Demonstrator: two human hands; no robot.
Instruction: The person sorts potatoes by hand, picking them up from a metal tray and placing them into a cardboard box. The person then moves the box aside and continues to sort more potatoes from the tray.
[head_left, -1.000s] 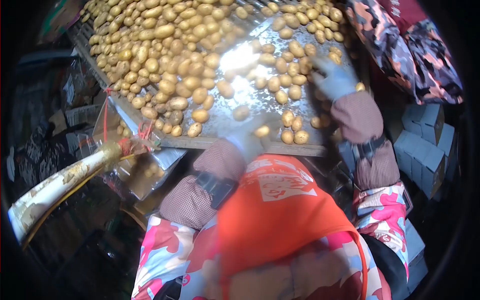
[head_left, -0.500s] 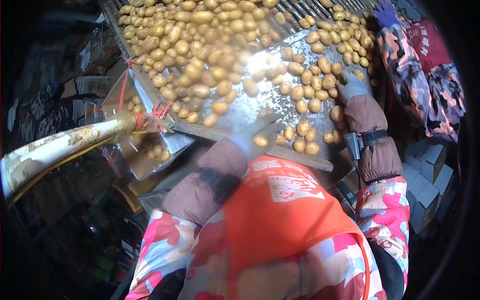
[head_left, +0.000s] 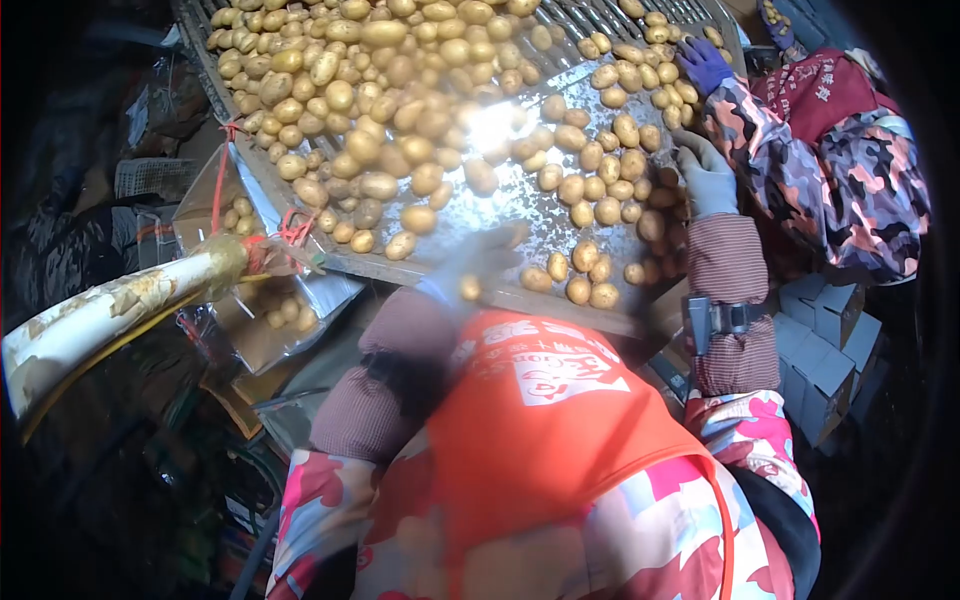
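My left hand [head_left: 468,266], in a pale glove, is blurred by motion above the near edge of the metal sorting table [head_left: 455,220]. A potato [head_left: 470,288] shows against its thumb side, and another lies by its fingertips. Whether the fingers grip either one I cannot make out. My right hand [head_left: 708,180], in a grey-blue glove, is at the table's right side, fingers curved but apart, with nothing seen between them. Shaded potatoes [head_left: 652,225] lie just left of its wrist, and a loose group of potatoes [head_left: 605,185] spreads further left.
A large potato heap [head_left: 370,90] covers the table's upper left, by slatted rollers [head_left: 590,18]. A co-worker's purple-gloved hand [head_left: 705,65] touches potatoes at upper right. A worn white pole [head_left: 110,310] juts in at left, near a lined carton [head_left: 205,195]. Boxes [head_left: 825,345] are stacked at right.
The view has shifted, moving the table left in the picture. My right hand has moved right across the table, and my left hand has drawn left. The co-worker's hand has come down onto potatoes.
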